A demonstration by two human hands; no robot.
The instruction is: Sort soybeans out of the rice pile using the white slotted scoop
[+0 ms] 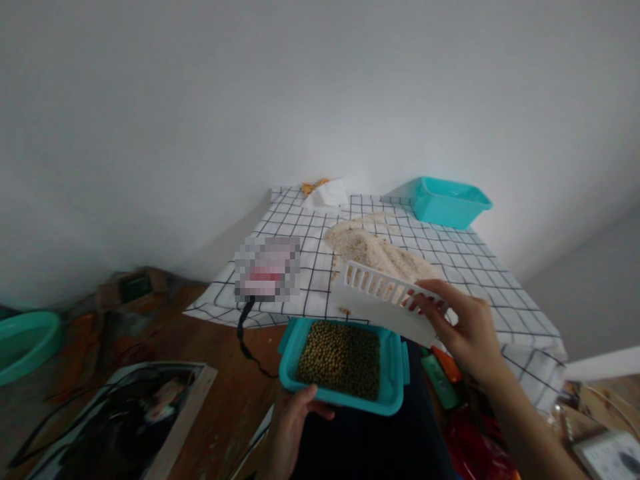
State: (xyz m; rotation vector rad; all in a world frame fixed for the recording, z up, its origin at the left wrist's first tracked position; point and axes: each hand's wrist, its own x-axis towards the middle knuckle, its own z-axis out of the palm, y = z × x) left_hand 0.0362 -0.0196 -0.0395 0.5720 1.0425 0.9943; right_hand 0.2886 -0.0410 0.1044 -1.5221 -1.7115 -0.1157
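My left hand (299, 417) grips the near rim of a teal plastic tub (345, 405), which is held in front of my lap. Small round beans (337, 357) lie in the tub, yellowish-green on its left side and darker green on its right. In my right hand (465, 327) is a white slotted plastic panel (385, 310), tilted just above the tub's far right edge. Behind the panel, a heap of pale beige fine grains (370, 250) spreads over the checked cloth, and the panel hides part of it.
A second teal tub (450, 203) stands at the back right of the checked tablecloth (310, 267). Crumpled white paper (327, 193) lies by the wall. At left on the cloth is a blurred-out object (267, 269) with a black strap. A green basin (30, 347) and a box (133, 287) are on the floor.
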